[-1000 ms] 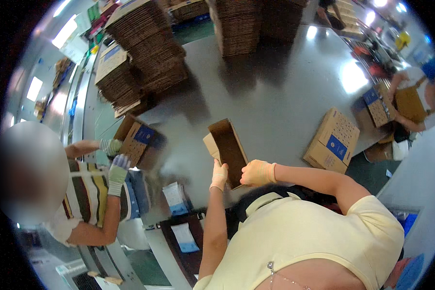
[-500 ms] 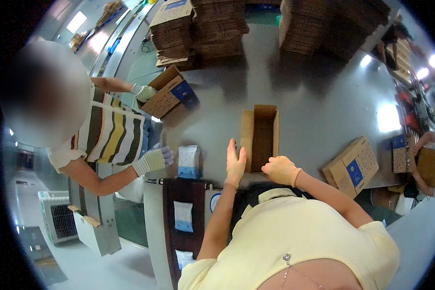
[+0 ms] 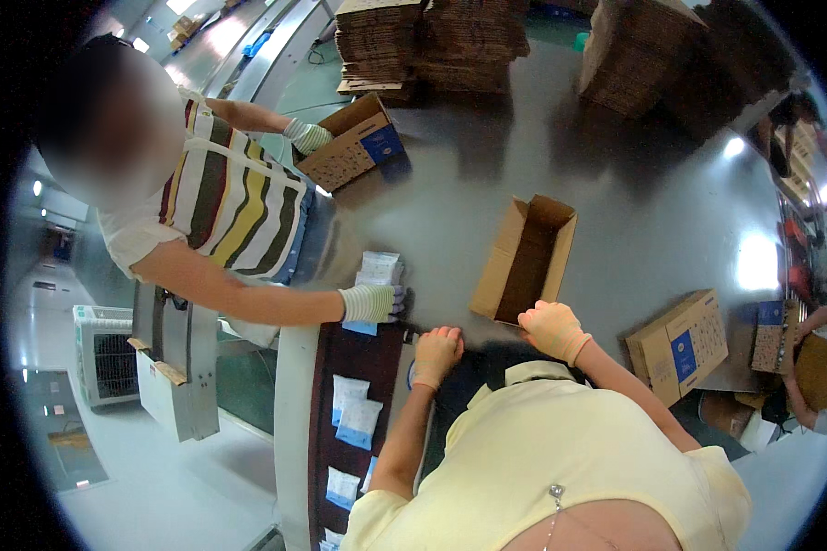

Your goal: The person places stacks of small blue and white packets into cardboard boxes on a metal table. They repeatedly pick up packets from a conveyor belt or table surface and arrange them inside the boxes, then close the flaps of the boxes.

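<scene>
An open cardboard box (image 3: 498, 271) stands tilted slightly on the metal table in front of me, its dark inside showing. My right hand (image 3: 555, 331) is closed on its near edge at the corner. Beside the conveyor's end, my left hand (image 3: 438, 356) rests at the table's front edge with its fingers curled in; I see nothing in it. Several white and blue packets (image 3: 359, 423) lie on the dark belt (image 3: 388, 367) to the left of that hand. At the belt's end, a co-worker's gloved hand (image 3: 371, 303) is on further packets (image 3: 379, 266).
The co-worker's other gloved hand (image 3: 307, 136) is at an open box (image 3: 353, 147) at the far left. A closed box (image 3: 679, 347) lies at my right. Flattened cardboard stacks (image 3: 381, 46) stand at the back. Another person's arms (image 3: 818, 323) handle a box at the far right.
The box has turned clockwise with my right hand on its edge. My left hand has come down and its fingers have curled. The co-worker's hand has reached the packets; more packets show on the belt.
</scene>
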Tool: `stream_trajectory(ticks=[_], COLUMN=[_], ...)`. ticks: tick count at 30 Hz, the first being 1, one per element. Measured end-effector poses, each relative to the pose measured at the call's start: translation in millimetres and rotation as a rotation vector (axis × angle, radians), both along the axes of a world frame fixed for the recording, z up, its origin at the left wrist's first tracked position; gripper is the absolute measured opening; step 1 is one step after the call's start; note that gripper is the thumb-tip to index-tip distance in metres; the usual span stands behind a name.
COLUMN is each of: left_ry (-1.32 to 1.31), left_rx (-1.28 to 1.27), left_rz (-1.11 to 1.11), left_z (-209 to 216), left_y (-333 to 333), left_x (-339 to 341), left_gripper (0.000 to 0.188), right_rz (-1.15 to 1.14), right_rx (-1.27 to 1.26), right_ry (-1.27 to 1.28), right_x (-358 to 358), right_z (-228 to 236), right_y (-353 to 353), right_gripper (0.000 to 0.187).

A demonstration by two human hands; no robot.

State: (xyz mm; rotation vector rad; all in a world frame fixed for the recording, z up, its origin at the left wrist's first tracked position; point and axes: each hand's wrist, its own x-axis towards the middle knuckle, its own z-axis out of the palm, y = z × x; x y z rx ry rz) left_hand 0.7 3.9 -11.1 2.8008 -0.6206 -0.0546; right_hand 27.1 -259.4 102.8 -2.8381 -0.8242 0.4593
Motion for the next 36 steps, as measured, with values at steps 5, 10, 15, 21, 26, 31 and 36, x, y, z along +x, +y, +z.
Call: stream_trajectory(ticks=[5, 10, 15, 21, 26, 31, 36], left_ry=[0.002, 0.004, -0.015, 0.002, 0.005, 0.001, -0.182], left_rx=[-0.005, -0.012, -0.044, -0.037, -0.023, -0.274, -0.316], left_rz=[0.007, 0.021, 0.021, 0.023, 0.028, 0.003, 0.359], left_z=[4.3, 4.3, 10.5, 8.0, 5.7, 8.5, 76.6], left_y=[-0.4, -0.2, -4.1, -7.6, -7.2, -2.6, 63.4], left_x=[0.8, -1.0, -1.1, -1.2, -1.9, -3.3, -18.2], left_gripper=[0.014, 0.014, 0.013, 0.013, 0.014, 0.018, 0.024], right_rz=[-0.007, -0.011, -0.013, -0.022, -0.074, -0.151, -0.103], right_rx=[0.000, -0.027, -0.074, -0.006, -0.018, -0.038, -0.023], right_ry=[-0.049, -0.019, -0.009, -0.012, 0.037, 0.027, 0.015], right_x=[-2.5, -1.5, -1.5, -0.6, 3.2, -0.2, -2.7], right_z=[-4.4, -4.9, -8.0, -7.3, -5.2, 9.1, -2.1], right_y=[0.1, 1.5, 0.0, -3.5, 0.3, 9.9, 2.8], right_gripper=[0.018, 0.020, 0.021, 0.019, 0.018, 0.015, 0.015])
